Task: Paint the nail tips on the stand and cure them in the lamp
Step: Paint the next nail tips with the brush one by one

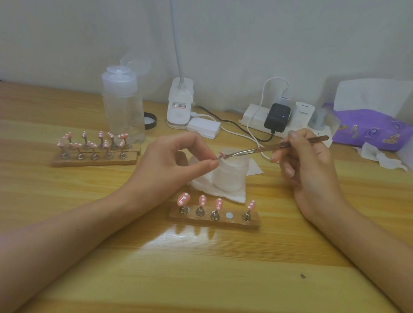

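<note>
Pinching a small pink nail tip (221, 155) between thumb and forefinger of the left hand (174, 160), raised above the counter (187, 270). Gripping a thin brush (278, 147) in the curled fingers of the right hand (308, 175), bristle end right at the nail tip. Between both hands, just below that meeting point, a white jar (228, 177) on a paper tissue (237, 196). Nearer than the hands, a wooden stand (215, 220) with four dotted pink tips (202, 201) upright on metal holders, one round slot (229, 215) bare. Out beyond the left hand, two more loaded stands (94, 161) before a clear bottle (123, 105). Past the right hand, a power strip (256, 118) and a purple tissue pack (373, 129).
</note>
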A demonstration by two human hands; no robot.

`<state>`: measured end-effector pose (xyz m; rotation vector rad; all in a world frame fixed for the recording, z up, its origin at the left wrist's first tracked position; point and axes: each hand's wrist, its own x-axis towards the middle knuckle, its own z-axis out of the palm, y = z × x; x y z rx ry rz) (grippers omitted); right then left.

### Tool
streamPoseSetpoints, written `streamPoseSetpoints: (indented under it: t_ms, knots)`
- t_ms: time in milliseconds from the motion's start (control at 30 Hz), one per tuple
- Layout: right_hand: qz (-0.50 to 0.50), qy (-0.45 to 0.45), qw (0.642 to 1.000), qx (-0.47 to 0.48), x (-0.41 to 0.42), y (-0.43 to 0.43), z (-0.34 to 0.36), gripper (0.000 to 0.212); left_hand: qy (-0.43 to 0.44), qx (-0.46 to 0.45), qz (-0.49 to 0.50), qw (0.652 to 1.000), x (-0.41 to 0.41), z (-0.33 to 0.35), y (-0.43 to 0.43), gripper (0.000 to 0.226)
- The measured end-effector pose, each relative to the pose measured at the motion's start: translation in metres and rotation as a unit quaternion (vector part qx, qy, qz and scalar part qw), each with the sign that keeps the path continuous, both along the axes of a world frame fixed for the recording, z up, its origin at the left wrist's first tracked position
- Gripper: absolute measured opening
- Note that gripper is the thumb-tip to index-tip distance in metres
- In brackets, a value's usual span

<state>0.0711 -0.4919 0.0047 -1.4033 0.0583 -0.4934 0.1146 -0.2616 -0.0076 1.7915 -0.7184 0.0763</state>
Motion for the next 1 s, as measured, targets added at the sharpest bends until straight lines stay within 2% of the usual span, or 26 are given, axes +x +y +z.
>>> streamPoseSetpoints:
  t_ms: [367, 500, 633, 800, 1000]
  knots:
    - [0.005, -0.013, 1.000, 0.011, -0.0011, 0.0004, 0.0017, 0.028, -0.031, 0.003, -0.006, 1.000, 0.0019, -0.0023, 0.0002, 0.010]
    - [0.017, -0.007, 1.000, -0.021, -0.0015, 0.0022, 0.0013, 0.028, -0.032, -0.002, -0.004, 0.999, 0.0039, -0.0038, 0.0006, 0.014]
    - [0.002, -0.005, 1.000, 0.005, -0.0012, 0.0010, 0.0013, 0.028, -0.039, -0.002, -0.003, 0.999, 0.0052, -0.0036, -0.0007, 0.015]
    - [0.020, -0.009, 1.000, -0.022, -0.0016, 0.0021, 0.0009, 0.028, -0.048, 0.011, 0.008, 0.999, 0.0058, -0.0049, -0.0005, 0.006]
    - [0.018, -0.015, 1.000, 0.008, -0.0011, 0.0000, 0.0010, 0.028, -0.056, 0.012, 0.013, 0.998, 0.0047, -0.0044, 0.0000, 0.013]
